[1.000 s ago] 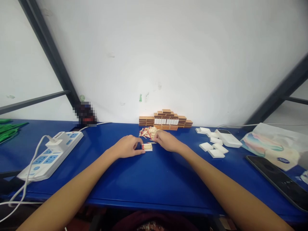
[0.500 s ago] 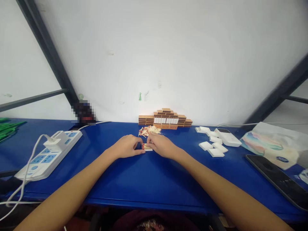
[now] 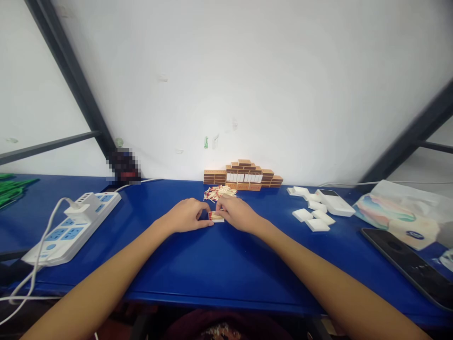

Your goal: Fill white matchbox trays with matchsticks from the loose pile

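Note:
A small white matchbox tray (image 3: 220, 220) lies on the blue table between my hands, with red-headed matches (image 3: 214, 215) side by side in it. My left hand (image 3: 187, 215) grips the tray's left end between thumb and fingers. From the right, my right hand (image 3: 238, 213) reaches over the tray, its thumb and fingertips pinched on the matches; the exact contact is partly hidden. Just behind my hands is a loose pile of matches (image 3: 221, 192). Brown matchboxes (image 3: 244, 166) stand stacked against the wall, with a row of white ends in the middle.
Several small white box-like pieces (image 3: 317, 225) and a white device with a dark screen (image 3: 335, 203) lie right. Farther right are a tissue pack (image 3: 389, 212) and a phone (image 3: 406, 264). A power strip (image 3: 72, 231) with a white cable is left, near green strips (image 3: 14, 189).
Both hands stay almost in place at the tray. The right fingertips have shifted very slightly over the matches; nothing else visibly moves.

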A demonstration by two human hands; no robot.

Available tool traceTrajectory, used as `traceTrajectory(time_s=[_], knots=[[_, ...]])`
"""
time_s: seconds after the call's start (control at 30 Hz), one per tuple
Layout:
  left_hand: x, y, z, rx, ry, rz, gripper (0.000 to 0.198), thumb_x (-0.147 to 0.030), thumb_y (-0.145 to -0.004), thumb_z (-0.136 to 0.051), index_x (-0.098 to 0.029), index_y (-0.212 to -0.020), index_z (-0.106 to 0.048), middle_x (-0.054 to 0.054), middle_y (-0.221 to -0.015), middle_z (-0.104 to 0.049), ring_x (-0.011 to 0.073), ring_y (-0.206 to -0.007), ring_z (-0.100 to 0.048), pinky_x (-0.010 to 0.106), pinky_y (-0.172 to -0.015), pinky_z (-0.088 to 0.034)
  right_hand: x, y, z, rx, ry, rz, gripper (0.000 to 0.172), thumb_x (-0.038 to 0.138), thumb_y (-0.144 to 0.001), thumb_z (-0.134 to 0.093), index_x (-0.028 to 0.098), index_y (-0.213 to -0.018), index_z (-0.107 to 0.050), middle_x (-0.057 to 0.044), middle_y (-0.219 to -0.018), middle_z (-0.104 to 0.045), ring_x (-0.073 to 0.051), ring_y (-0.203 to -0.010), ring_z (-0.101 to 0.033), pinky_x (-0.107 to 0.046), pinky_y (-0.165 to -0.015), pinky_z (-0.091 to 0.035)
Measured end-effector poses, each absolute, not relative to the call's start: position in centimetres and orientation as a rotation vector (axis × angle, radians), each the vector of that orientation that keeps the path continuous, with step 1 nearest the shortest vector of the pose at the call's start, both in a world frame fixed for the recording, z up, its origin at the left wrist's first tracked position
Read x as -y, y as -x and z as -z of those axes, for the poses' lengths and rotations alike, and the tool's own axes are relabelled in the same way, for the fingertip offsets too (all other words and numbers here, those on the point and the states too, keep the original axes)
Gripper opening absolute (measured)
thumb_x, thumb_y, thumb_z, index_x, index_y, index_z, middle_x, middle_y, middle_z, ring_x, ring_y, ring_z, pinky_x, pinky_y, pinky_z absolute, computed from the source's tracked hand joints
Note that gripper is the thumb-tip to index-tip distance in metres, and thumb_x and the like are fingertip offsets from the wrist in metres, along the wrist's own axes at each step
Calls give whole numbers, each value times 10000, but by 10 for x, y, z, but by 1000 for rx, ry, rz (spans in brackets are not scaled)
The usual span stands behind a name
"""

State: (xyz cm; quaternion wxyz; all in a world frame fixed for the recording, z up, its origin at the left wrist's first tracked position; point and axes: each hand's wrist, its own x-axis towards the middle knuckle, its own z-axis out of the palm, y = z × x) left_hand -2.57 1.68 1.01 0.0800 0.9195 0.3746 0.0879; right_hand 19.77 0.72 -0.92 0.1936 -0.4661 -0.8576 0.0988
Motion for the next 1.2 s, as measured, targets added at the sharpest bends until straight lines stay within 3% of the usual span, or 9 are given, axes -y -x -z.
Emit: traceTrajectory(time_s=[0.53, 0.8, 1.2], knots=[[-19, 31, -13, -1128, -2673, -341, 389, -562, -872, -685, -222, -1056, -735, -10, -686, -672, 155, -608, -603, 254, -573, -333, -26, -223, 5, 2360, 1382, -80, 94, 193, -983, -583, 174, -901, -623, -70, -961, -658, -165, -811, -574, -263, -688, -348], [-20, 33, -13, -1056, -2569, -374, 431, -604, -836, -706, -221, -1033, -742, -26, -646, -632, 130, -564, -564, 242, -550, -334, -35, -231, 12, 2414, 1356, -283, 79, 171, -930, -630, 172, -860, -668, -49, -906, -663, -149, -794, -577, -238, -692, -369], [-20, 31, -10, -1028, -2523, -391, 498, -656, -839, -677, -212, -1049, -758, -21, -648, -620, 126, -555, -537, 251, -559, -343, -27, -228, 7, 2438, 1388, -190, 110, 204, -957, -612, 177, -856, -645, -52, -921, -642, -156, -792, -568, -247, -681, -361]])
